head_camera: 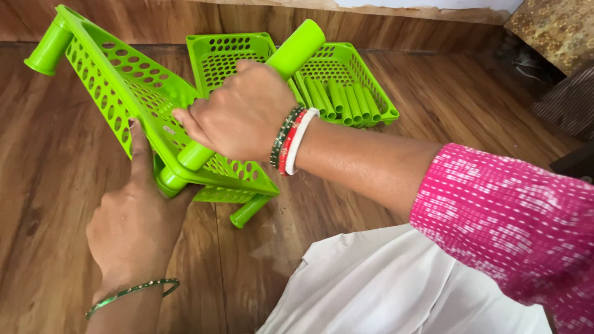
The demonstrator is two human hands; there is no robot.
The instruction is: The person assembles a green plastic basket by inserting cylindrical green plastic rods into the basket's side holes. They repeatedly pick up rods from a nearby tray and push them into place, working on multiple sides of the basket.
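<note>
hands at centre-left of the frame worked on a tilted, perforated bright green plastic shelf tray (133, 93) resting on the wooden floor (55, 161). right hand (238, 111) was clenched around a green plastic tube leg (291, 52) seated at the tray's corner socket (170, 180); left hand (133, 229) grasped that corner from below. pushing straight along the socket's axis, with the corner braced, would likely seat it best. spare tubes (343, 99) lay in a tray at upper centre.

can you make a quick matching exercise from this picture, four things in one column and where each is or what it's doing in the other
Things
1. right hand
2. left hand
3. tilted tray
4. loose tubes

Places or states
A. lying inside a tray at the back
B. gripping a green tube
C. propped at a slant off the floor
D. under the slanted tray's near corner

Pairs: 1-B, 2-D, 3-C, 4-A
</note>
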